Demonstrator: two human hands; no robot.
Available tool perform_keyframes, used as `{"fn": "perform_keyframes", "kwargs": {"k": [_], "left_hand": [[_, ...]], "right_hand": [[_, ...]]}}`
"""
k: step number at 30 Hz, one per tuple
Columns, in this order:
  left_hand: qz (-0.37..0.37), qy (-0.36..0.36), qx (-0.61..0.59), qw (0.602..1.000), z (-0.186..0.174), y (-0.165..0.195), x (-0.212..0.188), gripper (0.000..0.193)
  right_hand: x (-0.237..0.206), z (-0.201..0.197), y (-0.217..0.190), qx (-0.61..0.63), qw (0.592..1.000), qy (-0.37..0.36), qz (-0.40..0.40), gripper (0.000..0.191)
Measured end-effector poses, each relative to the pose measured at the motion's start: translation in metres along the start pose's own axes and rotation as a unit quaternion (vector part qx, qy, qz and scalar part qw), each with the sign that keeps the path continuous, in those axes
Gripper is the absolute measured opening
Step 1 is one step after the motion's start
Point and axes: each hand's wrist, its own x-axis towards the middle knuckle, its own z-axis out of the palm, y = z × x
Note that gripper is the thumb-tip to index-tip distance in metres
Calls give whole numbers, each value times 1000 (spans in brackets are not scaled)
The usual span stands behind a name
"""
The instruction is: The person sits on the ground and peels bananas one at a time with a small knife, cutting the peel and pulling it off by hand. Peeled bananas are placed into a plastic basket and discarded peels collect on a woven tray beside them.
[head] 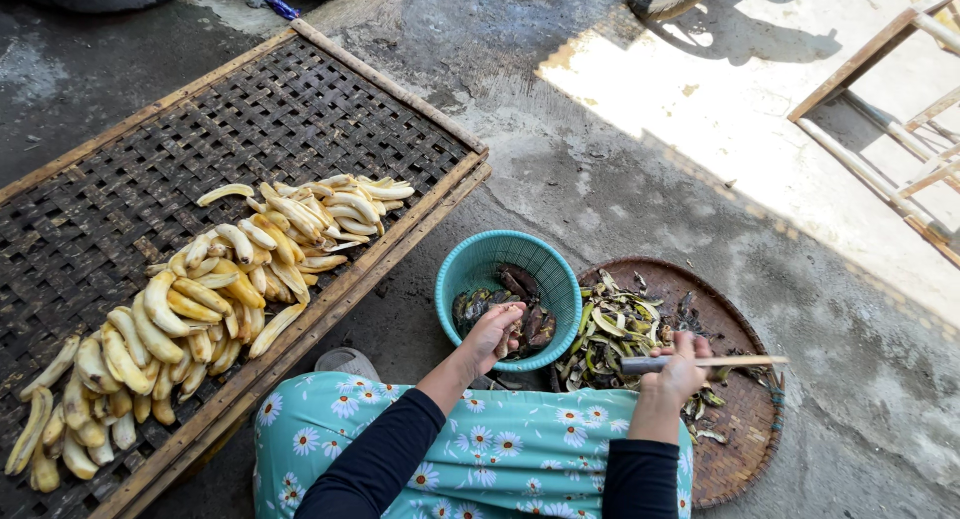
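Over teal basket (470, 264): left hand (490, 334) fingers curled, perhaps gripping dark banana (535, 324); right hand (678, 371) clasps knife (700, 362).

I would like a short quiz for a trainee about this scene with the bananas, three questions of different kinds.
1. True or false: the left hand reaches into the teal basket of dark unpeeled bananas.
2. Multiple choice: the right hand holds A) a knife with a wooden handle, B) a spoon, C) a peeled banana.
3. Fill in: the peeled bananas lie on a woven bamboo ____.

Key:
1. True.
2. A; it is held over the round tray of green peels.
3. Rack.
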Motion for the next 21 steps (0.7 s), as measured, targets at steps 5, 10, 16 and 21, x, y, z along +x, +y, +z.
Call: {"fn": "perform_keyframes", "kwargs": {"k": [5, 10, 16, 21], "left_hand": [[-13, 19, -32, 999, -5, -16, 10, 26], [25, 52, -24, 998, -8, -19, 12, 20], [36, 45, 25, 998, 0, -14, 3, 22], [29, 69, 174, 982, 7, -2, -15, 30]], "right_hand": [[-45, 23, 41, -199, 935, -253, 147, 40], [-91, 32, 94, -276, 839, -388, 263, 33], [-89, 27, 111, -201, 836, -376, 347, 24], [-88, 23, 114, -268, 835, -425, 223, 24]]}}
